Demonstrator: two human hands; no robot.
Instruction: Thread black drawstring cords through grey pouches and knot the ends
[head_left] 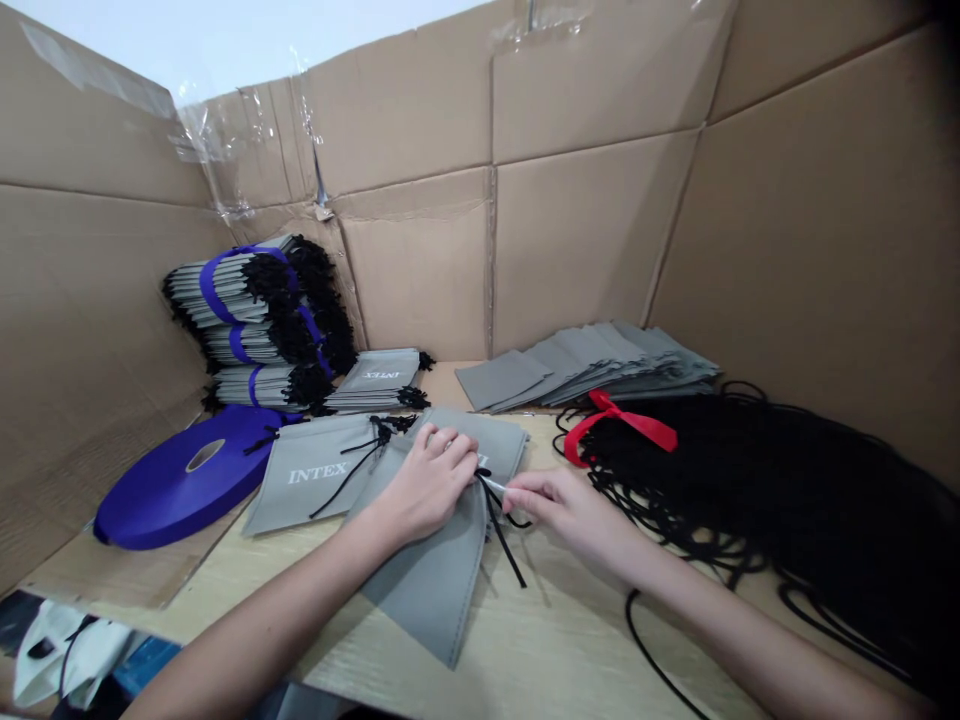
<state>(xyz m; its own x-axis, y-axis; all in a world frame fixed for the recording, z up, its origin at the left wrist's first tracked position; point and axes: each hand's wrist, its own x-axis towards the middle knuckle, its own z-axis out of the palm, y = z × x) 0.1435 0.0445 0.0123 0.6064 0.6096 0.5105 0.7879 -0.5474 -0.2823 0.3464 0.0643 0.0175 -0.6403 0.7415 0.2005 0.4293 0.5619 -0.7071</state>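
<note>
A grey fabric pouch (439,570) lies on the wooden table in front of me. My left hand (426,482) presses down on the pouch's top edge with curled fingers. My right hand (564,508) pinches a thin pale tool (493,486) at that edge, with a black cord (504,535) trailing from it across the pouch. To the left lies a second grey pouch printed INTEX (315,478) with a black drawstring across it.
A purple ribbon roll (184,475) sits at left. Bundled pouch stacks (251,325) stand behind it, and a small stack (375,385) beside them. Flat grey pouches (592,362) fan out at back right. A heap of black cords (780,510) with a red tie (622,420) fills the right. Cardboard walls (585,220) surround the table.
</note>
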